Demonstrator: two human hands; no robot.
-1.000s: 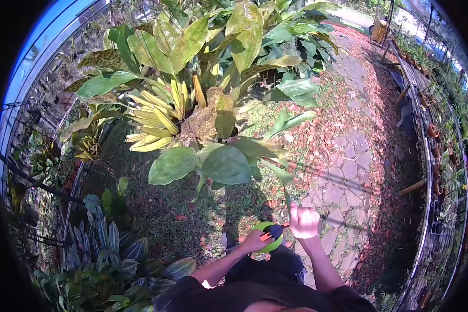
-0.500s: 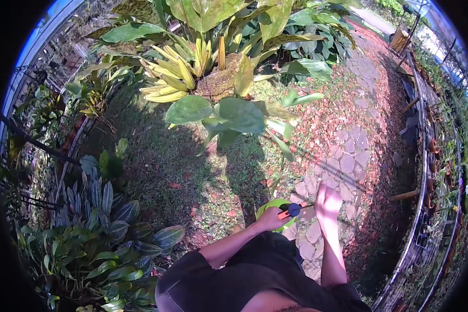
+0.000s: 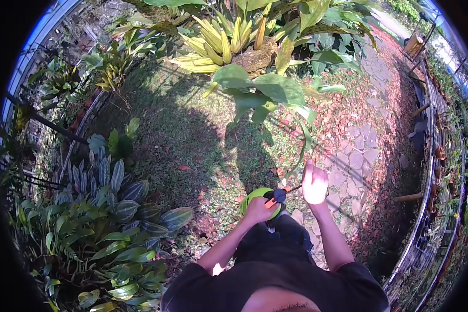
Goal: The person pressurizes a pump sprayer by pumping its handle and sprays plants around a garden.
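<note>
My left hand [image 3: 257, 210] is closed around an orange and black tool [image 3: 274, 199] with a round dark end. A bright green round object, partly hidden, shows beneath it [image 3: 250, 196]. A thin dark strand or rod runs from the tool to my right hand [image 3: 314, 182], whose fingers are pressed together in bright sunlight. Whether the right fingers grip that thin piece is too small to tell. Above the hands hangs a plant with broad green leaves [image 3: 281, 89] and yellow pods or stems [image 3: 213, 44] on a brown woody base [image 3: 256, 58].
Striped-leaf plants [image 3: 127, 210] fill the lower left. A stone path [image 3: 354, 156] with reddish fallen leaves runs up the right. A curved bench or rack edge [image 3: 432, 171] with plants stands at far right. A dark pole [image 3: 47, 122] crosses the left.
The view has shifted, so the hanging plant appears higher and further right. Both hands now sit slightly higher and further left in the picture, with the tool still in my left hand.
</note>
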